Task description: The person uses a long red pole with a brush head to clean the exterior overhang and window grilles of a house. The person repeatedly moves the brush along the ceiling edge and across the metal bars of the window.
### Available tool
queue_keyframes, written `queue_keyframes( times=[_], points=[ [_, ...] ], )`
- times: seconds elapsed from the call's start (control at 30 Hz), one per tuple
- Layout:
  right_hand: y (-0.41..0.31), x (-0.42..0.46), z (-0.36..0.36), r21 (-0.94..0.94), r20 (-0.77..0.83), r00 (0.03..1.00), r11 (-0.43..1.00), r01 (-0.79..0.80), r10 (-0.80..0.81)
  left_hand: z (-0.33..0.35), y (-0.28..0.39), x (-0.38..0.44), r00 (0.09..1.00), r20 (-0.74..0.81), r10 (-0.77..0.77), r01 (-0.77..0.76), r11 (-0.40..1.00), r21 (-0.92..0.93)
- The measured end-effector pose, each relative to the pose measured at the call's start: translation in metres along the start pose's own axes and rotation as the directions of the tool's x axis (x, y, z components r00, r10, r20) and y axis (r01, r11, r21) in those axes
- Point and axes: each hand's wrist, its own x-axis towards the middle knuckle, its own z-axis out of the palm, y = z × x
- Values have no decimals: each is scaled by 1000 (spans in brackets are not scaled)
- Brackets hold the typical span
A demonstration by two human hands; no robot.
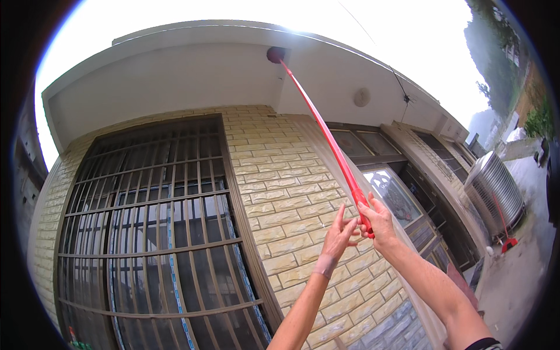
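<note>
A long red pole (326, 131) slants up from my hands to the underside of the concrete eave (175, 70). At its far end a round dark red brush head (275, 55) meets the eave beside a beam; bristle detail is too small to make out. My right hand (377, 218) grips the pole near its lower end, fingers wrapped around the handle. Just left of it, my left hand (341, 234) has its fingers spread apart beside the handle. Those fingertips come close to the pole, but they do not close around it.
A barred window (162, 236) fills the left of the brick wall (280, 175). Right of the wall stands a door with a glass panel (393, 197). A round ceiling lamp (362, 97) and a hanging wire (399, 83) are overhead. Farther right are a ribbed metal tank (496, 192) and a red dustpan (509, 245).
</note>
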Motion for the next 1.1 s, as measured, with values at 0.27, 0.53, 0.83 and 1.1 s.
queue_keyframes(
  times=[0.27,0.53,0.83,1.1],
  points=[
    [56,50,-30,-900,-3,893,391,194,-451,-37,-74,-99,975,122,-186,187,982,-1],
    [57,24,62,174,233,923,921,-348,305,-78,-161,-189,901,77,-428,428,904,16],
    [88,2,63,-85,100,991,993,-79,88,-98,-143,-196,904,34,-427,428,900,-76],
    [83,35,-10,-524,-167,984,851,-34,-64,-61,-134,-142,946,46,-321,324,936,-139]
  ],
)
